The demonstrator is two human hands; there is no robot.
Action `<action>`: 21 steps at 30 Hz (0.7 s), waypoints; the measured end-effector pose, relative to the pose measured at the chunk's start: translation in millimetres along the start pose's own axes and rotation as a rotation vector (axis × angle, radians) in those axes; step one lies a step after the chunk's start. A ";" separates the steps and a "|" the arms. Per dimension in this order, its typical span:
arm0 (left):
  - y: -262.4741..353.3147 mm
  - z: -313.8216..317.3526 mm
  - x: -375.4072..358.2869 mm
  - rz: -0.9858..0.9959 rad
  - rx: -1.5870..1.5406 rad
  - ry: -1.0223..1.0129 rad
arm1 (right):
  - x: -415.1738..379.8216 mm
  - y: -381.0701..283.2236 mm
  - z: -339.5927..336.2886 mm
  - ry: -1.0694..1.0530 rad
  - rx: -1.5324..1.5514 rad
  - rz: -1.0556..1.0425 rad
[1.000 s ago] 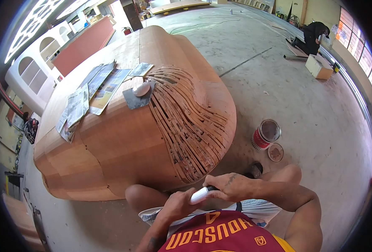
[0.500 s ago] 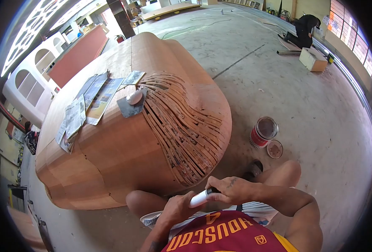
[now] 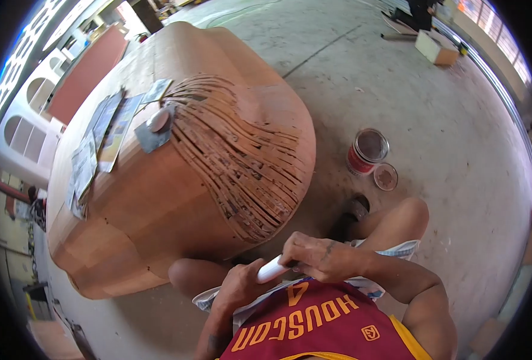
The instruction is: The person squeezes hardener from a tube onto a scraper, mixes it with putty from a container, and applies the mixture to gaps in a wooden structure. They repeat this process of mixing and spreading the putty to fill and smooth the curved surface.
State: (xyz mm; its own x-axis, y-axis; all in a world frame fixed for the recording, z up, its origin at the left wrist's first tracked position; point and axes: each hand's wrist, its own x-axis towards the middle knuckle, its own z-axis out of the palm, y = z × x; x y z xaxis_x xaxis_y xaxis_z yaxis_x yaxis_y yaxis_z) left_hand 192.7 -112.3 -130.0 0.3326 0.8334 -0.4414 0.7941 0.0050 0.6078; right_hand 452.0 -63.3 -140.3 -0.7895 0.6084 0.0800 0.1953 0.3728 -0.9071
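My left hand (image 3: 242, 283) is closed around the lower end of a white cylinder (image 3: 270, 270), maybe a tube or a bottle. Over its other end my right hand (image 3: 315, 257) is wrapped, and the fingers hide that end. Both hands are low in the head view, just above my lap. Beyond them stands a large curved wooden body (image 3: 152, 210). A fan of grooved, slatted strips (image 3: 242, 162) runs down its near side. On top lies a grey metal plate (image 3: 153, 139) with a pale pinkish lump (image 3: 158, 120) of paste on it.
Folded newspaper sheets (image 3: 107, 135) lie on the wooden body. An open red-and-white can (image 3: 368, 151) stands on the concrete floor to the right, its lid (image 3: 386, 177) beside it. Farther off are a pale block (image 3: 437, 48) and a person in dark clothes (image 3: 411, 15).
My head view has tilted down, so the surroundings sit higher and slightly left. The right hand now covers the black end of the white cylinder that showed before.
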 end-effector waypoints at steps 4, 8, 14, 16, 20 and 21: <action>-4.6 9.3 -0.4 0.026 -0.105 0.022 | -0.5 -7.9 4.6 0.156 0.115 -0.057; 1.5 10.1 6.4 -0.038 -0.027 -0.014 | 12.1 -8.8 -6.7 -0.116 0.185 0.491; 1.4 8.0 10.7 -0.116 -0.042 -0.044 | -4.8 18.5 9.9 0.060 0.203 0.030; -2.0 10.2 12.2 -0.042 -0.091 -0.004 | -9.4 10.4 1.4 0.085 0.300 0.081; 12.4 11.7 19.5 -0.150 0.037 -0.057 | -3.0 29.6 3.1 0.030 0.321 0.357; 16.9 11.5 20.5 -0.160 0.065 -0.065 | -5.0 34.8 2.2 0.013 0.318 0.315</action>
State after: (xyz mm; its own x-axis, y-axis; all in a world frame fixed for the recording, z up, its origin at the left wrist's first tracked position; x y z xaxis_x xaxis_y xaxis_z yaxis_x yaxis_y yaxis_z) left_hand 218.7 -101.5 -136.4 0.2303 0.7873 -0.5719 0.8700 0.0967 0.4835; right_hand 461.5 -54.9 -173.2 -0.7126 0.6671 -0.2172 0.2349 -0.0648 -0.9698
